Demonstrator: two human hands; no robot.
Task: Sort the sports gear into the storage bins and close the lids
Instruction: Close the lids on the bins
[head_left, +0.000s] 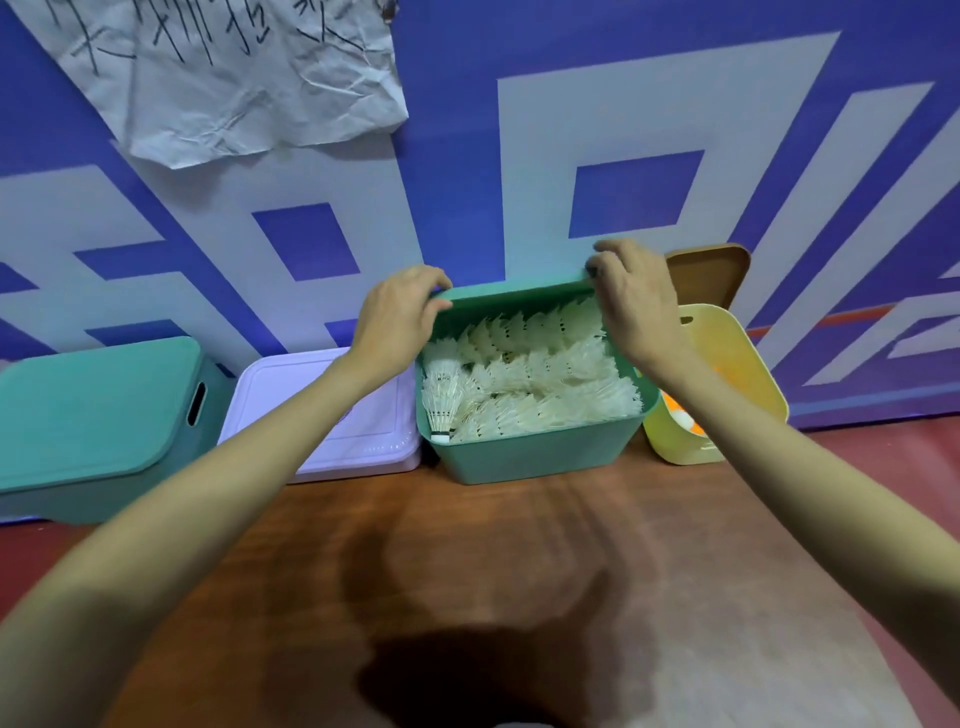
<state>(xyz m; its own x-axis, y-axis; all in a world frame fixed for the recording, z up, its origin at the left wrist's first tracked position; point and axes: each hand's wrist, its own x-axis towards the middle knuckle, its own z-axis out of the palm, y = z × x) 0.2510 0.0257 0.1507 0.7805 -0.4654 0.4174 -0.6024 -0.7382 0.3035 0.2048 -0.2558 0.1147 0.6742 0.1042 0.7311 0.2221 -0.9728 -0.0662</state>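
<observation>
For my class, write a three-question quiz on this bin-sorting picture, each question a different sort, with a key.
1. True or false: the teal bin that both hands are at is filled with white shuttlecocks.
2. Multiple choice: what does the left hand grip? A) the teal lid B) the white box C) the crumpled paper
3. Fill in: the yellow bin stands to the ___ of the shuttlecock bin.

Key: 1 true; 2 A; 3 right. The right hand grips the same lid.
</observation>
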